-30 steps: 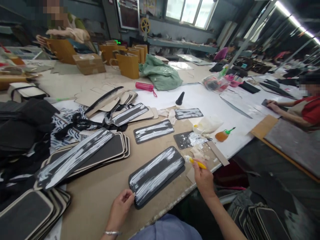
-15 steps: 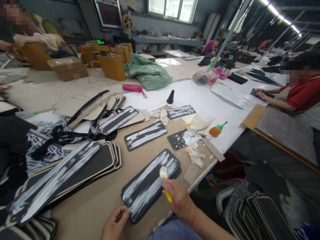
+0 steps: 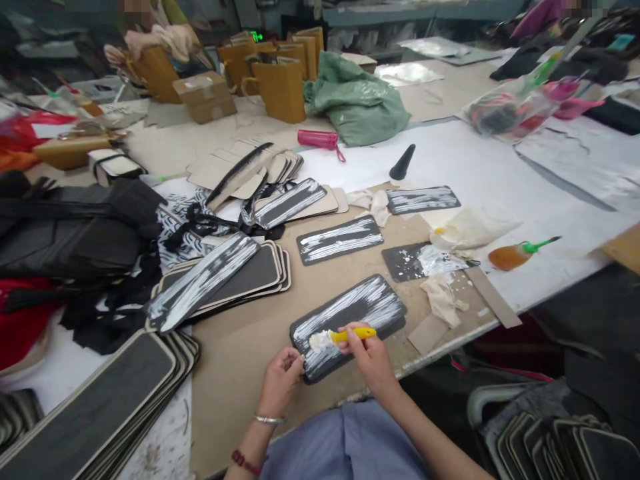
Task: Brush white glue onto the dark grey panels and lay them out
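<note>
My right hand (image 3: 367, 357) is closed around the yellow handle of a brush (image 3: 321, 340), whose bristles are loaded with white paste. The brush lies over the left part of a dark rounded panel (image 3: 350, 307), streaked with white along its two long sides. My left hand (image 3: 281, 373) pinches this panel's near left corner between thumb and fingers. Beyond it are more streaked panels, one (image 3: 340, 239) just behind and another (image 3: 424, 199) farther back. A dark sheet (image 3: 407, 263) with a blob of white paste sits to the right.
Stacked dark panels with pale edges (image 3: 115, 393) lie at the left. An orange glue bottle (image 3: 510, 255), a plastic bag (image 3: 470, 230) and a black cone (image 3: 403, 162) stand toward the right. The table's front edge (image 3: 435, 350) runs close to my right arm. A co-worker's sleeve (image 3: 175, 13) shows at the back.
My right hand has swung the brush from the panel's right part to its left end, handle now pointing right. The left hand stays at the corner. The view has shifted left.
</note>
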The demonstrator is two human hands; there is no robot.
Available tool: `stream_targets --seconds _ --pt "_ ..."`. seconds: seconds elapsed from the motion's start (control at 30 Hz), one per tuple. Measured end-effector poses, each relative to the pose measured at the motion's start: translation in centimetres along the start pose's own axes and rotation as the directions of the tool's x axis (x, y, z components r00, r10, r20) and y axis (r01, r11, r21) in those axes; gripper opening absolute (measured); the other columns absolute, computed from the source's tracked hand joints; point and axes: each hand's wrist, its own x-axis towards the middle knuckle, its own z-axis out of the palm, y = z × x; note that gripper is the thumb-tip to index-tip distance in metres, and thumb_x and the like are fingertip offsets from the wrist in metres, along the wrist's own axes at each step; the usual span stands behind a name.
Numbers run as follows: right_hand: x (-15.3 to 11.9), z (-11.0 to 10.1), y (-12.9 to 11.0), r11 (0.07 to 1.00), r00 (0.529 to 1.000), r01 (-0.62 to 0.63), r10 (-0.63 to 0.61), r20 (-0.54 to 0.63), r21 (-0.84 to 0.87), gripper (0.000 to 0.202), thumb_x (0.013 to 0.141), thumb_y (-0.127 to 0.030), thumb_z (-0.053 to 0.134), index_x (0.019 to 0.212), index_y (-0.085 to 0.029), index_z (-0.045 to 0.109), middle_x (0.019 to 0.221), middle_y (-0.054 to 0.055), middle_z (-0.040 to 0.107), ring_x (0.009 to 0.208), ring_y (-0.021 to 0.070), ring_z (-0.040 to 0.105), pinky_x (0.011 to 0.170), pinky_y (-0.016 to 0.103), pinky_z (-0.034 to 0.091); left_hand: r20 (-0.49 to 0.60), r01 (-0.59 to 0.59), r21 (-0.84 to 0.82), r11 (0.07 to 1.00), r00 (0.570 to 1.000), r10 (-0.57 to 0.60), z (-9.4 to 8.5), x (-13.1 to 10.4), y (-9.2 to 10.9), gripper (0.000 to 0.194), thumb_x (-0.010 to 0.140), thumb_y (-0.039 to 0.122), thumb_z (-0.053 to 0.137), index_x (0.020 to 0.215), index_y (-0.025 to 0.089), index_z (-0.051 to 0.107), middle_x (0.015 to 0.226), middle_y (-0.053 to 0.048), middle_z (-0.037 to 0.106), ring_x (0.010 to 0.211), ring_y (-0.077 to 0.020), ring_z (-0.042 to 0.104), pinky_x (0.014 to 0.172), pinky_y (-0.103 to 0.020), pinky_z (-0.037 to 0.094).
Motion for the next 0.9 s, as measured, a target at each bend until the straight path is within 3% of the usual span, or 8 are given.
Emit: stream_targets --seconds 0.1,0.17,0.33,0.43,0.6,0.73,0.8,0.9 --pt "-0.2 -0.6 0.0 0.964 0.983 0.155 -0.173 -0.064 -0.218 0.030 0.084 -0.043 0.047 0.089 -0.017 0.060 0.091 0.010 0.063 0.069 0.0188 0.063 0.067 0.034 0.054 -0.001 0.007 -0.018 1.000 1.000 -0.007 0.1 0.1 0.0 0.024 0.054 0.040 0.059 0.054 0.019 0.047 0.044 0.004 0.050 0.043 -0.0093 0.044 0.045 -0.021 0.034" --pt "-0.4 -0.5 -0.7 0.948 0.975 0.191 -0.213 -0.064 -0.256 0.027 0.085 -0.040 0.046 0.091 -0.017 0.060 0.091 0.009 0.063 0.070 0.0186 0.063 0.067 0.033 0.054 0.007 0.017 -0.028 0.999 1.000 -0.016 0.1 0.2 0.2 0.024 0.053 0.039 0.059 0.053 0.019 0.046 0.043 0.004 0.050 0.043 -0.0091 0.043 0.045 -0.021 0.033" --pt "-0.2 2.7 -1.5 0.990 0.991 0.126 -0.123 0.044 -0.066 0.027 0.087 -0.040 0.042 0.086 -0.018 0.058 0.087 0.008 0.062 0.065 0.0168 0.062 0.062 0.030 0.054 0.029 0.031 -0.032 0.999 0.999 -0.030 -0.1 0.4 0.4 0.021 0.051 0.037 0.058 0.052 0.019 0.046 0.042 0.004 0.050 0.043 -0.0092 0.043 0.044 -0.021 0.032" --pt "0.8 3.3 -0.7 0.984 0.991 0.132 -0.129 0.034 -0.121 0.027 0.086 -0.041 0.042 0.086 -0.018 0.057 0.085 0.007 0.062 0.065 0.0167 0.062 0.063 0.030 0.053 0.025 0.018 -0.029 0.999 1.000 -0.017 -0.2 0.5 0.2 0.022 0.051 0.037 0.058 0.051 0.019 0.045 0.041 0.004 0.049 0.041 -0.0086 0.041 0.044 -0.021 0.031" --pt "0.5 1.4 -0.8 0.960 0.967 0.167 -0.205 -0.153 -0.226 0.026 0.086 -0.041 0.044 0.088 -0.018 0.057 0.088 0.007 0.062 0.072 0.0177 0.063 0.071 0.033 0.052 0.042 -0.008 -0.038 0.999 0.999 0.010 -0.3 0.4 -0.2 0.023 0.052 0.039 0.059 0.053 0.018 0.047 0.042 0.004 0.051 0.042 -0.0087 0.042 0.045 -0.021 0.032" --pt "-1.4 1.8 -0.7 0.996 0.996 0.074 -0.076 -0.048 -0.040 0.030 0.085 -0.045 0.044 0.086 -0.018 0.056 0.082 0.007 0.063 0.061 0.0171 0.063 0.057 0.031 0.055 0.052 -0.028 -0.020 0.999 0.998 0.029 -0.6 0.5 -0.4 0.027 0.051 0.041 0.061 0.052 0.019 0.048 0.042 0.004 0.051 0.042 -0.0091 0.042 0.045 -0.021 0.033" --pt "-1.1 1.1 0.1 0.997 0.995 0.074 -0.076 -0.060 -0.039 0.033 0.084 -0.048 0.044 0.085 -0.017 0.057 0.084 0.008 0.063 0.060 0.0175 0.063 0.056 0.031 0.055 0.065 -0.036 -0.006 0.999 0.997 0.036 -0.6 0.6 -0.5 0.029 0.050 0.043 0.062 0.051 0.019 0.047 0.042 0.004 0.050 0.041 -0.0090 0.042 0.044 -0.021 0.032" --pt "1.0 -2.9 1.1 0.981 0.944 0.073 -0.126 -0.306 -0.178 0.040 0.079 -0.054 0.046 0.084 -0.016 0.058 0.086 0.010 0.064 0.061 0.0192 0.064 0.061 0.035 0.055 0.076 -0.046 -0.002 0.999 0.996 0.046 -0.5 0.7 -0.4 0.032 0.049 0.045 0.064 0.050 0.019 0.046 0.042 0.004 0.049 0.041 -0.0091 0.041 0.043 -0.021 0.032"
